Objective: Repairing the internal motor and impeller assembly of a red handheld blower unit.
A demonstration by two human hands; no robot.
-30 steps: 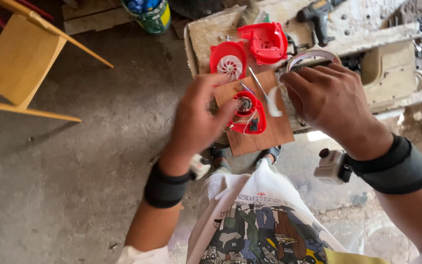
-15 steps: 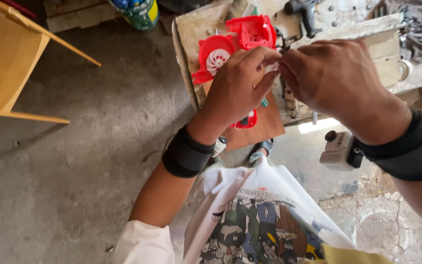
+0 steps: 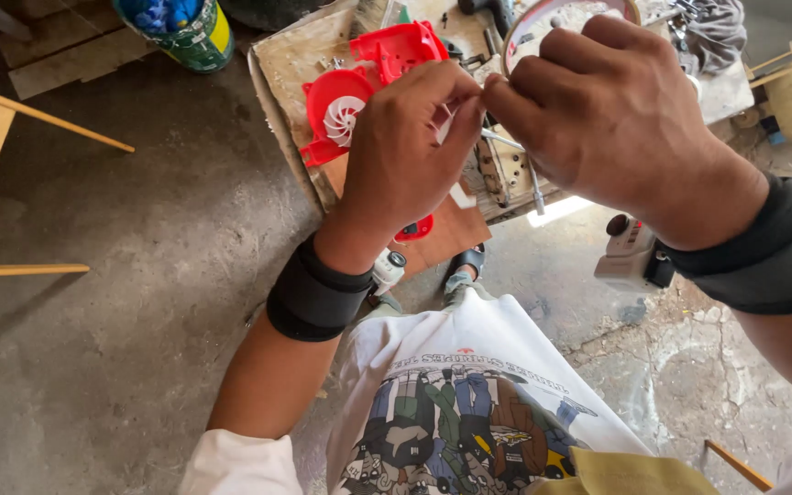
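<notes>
Both hands are up close to the camera now, way bigger in view than half a second ago, and they've drifted a bit higher over the bench. The left hand [image 3: 405, 151] has its fingertips pressed together, pinching a small white piece [image 3: 463, 194] that sticks out below the thumb. The right hand [image 3: 611, 115] meets it fingertip to fingertip, fingers curled and pinched on a thin metal rod [image 3: 517, 156] that angles down over the wooden board [image 3: 456, 234]. What exactly sits between the fingertips is too small to tell.

The red fan housing [image 3: 341, 115] with its white impeller lies on the bench just left of the left hand, more exposed than before. A second red shell [image 3: 405, 46] sits just behind it. A grey-white power tool [image 3: 630, 257] lies on the concrete floor [image 3: 139, 275] under the right wrist, same spot as earlier.
</notes>
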